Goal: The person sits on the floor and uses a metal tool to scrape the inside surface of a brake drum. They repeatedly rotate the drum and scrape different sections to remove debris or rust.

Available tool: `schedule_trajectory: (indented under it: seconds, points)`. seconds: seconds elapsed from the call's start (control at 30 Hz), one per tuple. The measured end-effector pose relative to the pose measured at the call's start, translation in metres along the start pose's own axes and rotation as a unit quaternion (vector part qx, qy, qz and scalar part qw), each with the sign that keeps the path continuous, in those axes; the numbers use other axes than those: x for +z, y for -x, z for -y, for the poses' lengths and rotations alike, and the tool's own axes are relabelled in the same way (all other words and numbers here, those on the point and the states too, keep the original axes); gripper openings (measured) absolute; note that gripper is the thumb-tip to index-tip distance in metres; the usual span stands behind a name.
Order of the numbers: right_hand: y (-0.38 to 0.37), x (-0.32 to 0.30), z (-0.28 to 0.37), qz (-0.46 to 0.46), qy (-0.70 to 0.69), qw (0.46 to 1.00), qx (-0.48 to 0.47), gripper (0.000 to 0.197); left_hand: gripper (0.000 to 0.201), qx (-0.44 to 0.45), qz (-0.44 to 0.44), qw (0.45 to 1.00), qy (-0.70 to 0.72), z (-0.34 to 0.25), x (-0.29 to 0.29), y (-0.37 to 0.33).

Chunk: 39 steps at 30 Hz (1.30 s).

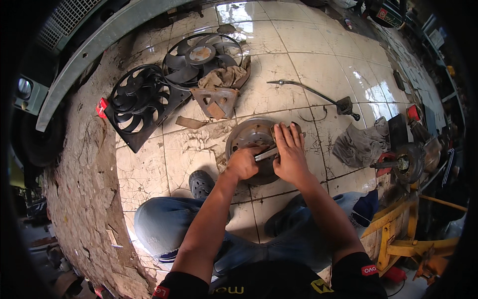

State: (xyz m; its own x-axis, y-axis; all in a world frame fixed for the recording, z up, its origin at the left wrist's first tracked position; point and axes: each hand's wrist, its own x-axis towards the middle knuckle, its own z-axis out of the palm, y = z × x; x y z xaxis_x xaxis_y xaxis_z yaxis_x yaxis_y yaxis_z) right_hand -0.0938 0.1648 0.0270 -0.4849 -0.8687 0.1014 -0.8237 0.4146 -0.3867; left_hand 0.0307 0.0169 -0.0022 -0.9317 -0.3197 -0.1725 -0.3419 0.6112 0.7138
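Observation:
A round, rusty metal disc with a raised rim, like a brake drum (245, 132), lies on the tiles between my feet. My left hand (243, 163) is closed around one end of a short silver metal bar (266, 154), which slants across the disc. My right hand (290, 152) lies over the disc's right side with its fingers stretched forward, its thumb side by the bar's other end. A dark edge shows beside its fingertips; what is under the palm is hidden.
Beyond the disc lie a triangular rusty bracket (215, 102), a brown rag (222, 77) and two black fans (137, 94). A lever with a cable (318, 93) is ahead right. On the right are a grey cloth (362, 143), a hub part (408, 162) and a yellow stand (398, 248).

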Motion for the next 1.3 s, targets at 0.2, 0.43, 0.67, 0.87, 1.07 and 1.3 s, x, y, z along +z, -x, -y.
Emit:
schedule_trajectory:
  seconds: [0.2, 0.43, 0.67, 0.87, 1.07, 1.3]
  points:
    - [-0.001, -0.002, -0.007, 0.012, 0.010, 1.000, -0.019, 0.085, 0.062, -0.001, 0.014, 1.000, 0.022, 0.001, -0.001, -0.002]
    - [0.003, -0.018, -0.024, 0.002, -0.056, 0.996, -0.069, 0.062, 0.067, 0.035, 0.002, 0.998, 0.044, 0.006, 0.004, 0.001]
    - [0.005, -0.028, -0.009, -0.017, -0.095, 0.993, -0.064, 0.064, 0.070, 0.025, 0.001, 0.999, 0.031, 0.018, 0.006, -0.004]
    - [-0.001, -0.037, -0.008, -0.006, -0.091, 0.995, -0.040, 0.069, 0.071, 0.007, -0.003, 0.999, 0.048, 0.017, 0.003, -0.005]
    - [-0.002, -0.031, -0.011, -0.008, -0.093, 0.993, -0.076, 0.069, 0.069, 0.006, -0.011, 0.998, 0.063, 0.015, 0.001, -0.005]
    - [0.012, -0.040, -0.004, 0.032, -0.060, 0.996, -0.061, 0.067, 0.068, 0.009, -0.006, 0.998, 0.059, 0.016, 0.007, -0.007]
